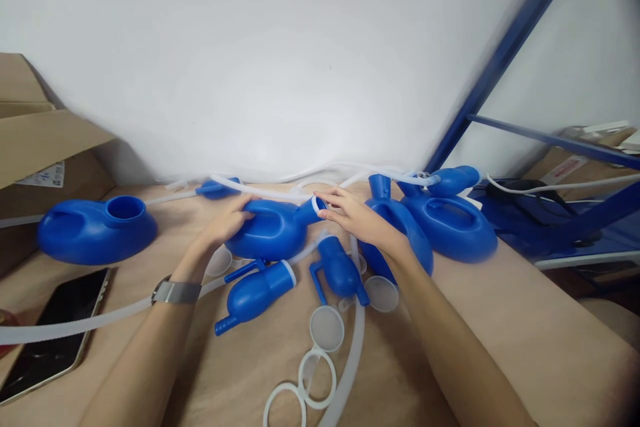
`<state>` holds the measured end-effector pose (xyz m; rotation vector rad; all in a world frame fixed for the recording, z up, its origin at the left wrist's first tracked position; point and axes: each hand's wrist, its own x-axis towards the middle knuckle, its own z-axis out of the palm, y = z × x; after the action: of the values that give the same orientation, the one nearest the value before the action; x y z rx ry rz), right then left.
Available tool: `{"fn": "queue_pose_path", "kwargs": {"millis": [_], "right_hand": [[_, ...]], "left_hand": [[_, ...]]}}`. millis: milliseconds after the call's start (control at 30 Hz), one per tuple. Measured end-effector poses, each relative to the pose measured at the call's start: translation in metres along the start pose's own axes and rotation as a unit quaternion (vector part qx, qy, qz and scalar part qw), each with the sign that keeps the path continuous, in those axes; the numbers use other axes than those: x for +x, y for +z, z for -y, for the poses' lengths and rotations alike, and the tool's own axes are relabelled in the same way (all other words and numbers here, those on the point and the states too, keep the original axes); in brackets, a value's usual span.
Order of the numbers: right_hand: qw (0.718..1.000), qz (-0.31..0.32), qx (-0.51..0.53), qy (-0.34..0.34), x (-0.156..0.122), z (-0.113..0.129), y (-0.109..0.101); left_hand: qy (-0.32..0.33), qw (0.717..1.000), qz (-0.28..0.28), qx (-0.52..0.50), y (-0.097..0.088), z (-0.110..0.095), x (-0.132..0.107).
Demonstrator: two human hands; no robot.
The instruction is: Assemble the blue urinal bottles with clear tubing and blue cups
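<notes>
A blue urinal bottle (273, 230) lies on its side at the middle of the table, its neck pointing right. My left hand (231, 219) is closed on its left end, fingers partly hidden behind it. At the mouth, the thumb and fingers of my right hand (347, 213) close on a white ring (317, 207) around the neck's rim. In front lie two blue funnel-shaped heads with handles, one on the left (257, 293) and one on the right (340, 268). White lids with rings, such as this round lid (327, 328), lie nearer to me.
More blue bottles lie at the left (97, 230) and right (455, 227). A clear hose (353, 353) runs toward me; another hose (100, 321) crosses under my left wrist. A phone (55, 330), a cardboard box (55, 147) and a blue metal frame (505, 60) flank the table.
</notes>
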<state>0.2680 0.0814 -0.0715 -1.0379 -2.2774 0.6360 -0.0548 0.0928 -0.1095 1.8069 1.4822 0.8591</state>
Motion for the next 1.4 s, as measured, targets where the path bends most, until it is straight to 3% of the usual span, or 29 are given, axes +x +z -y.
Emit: {"fn": "queue_pose_path", "kwargs": {"millis": [567, 900, 1033, 1233, 1400], "right_hand": [[0.997, -0.067, 0.009, 0.04, 0.004, -0.005, 0.016], [0.983, -0.121, -0.077, 0.113, 0.008, 0.012, 0.026], [0.982, -0.132, -0.077, 0.106, 0.007, 0.016, 0.025], [0.986, -0.089, -0.08, 0.119, 0.001, 0.015, 0.017], [0.971, -0.02, -0.17, 0.165, -0.007, 0.028, 0.013]], "left_hand": [[0.016, 1.0, -0.005, 0.025, 0.0, -0.001, 0.0], [0.022, 0.999, -0.008, 0.03, 0.001, -0.002, 0.001], [0.025, 0.999, -0.003, 0.037, 0.001, -0.003, 0.0], [0.046, 0.997, 0.005, 0.059, 0.0, -0.003, -0.003], [0.068, 0.992, -0.018, 0.107, -0.003, -0.008, -0.005]]}}
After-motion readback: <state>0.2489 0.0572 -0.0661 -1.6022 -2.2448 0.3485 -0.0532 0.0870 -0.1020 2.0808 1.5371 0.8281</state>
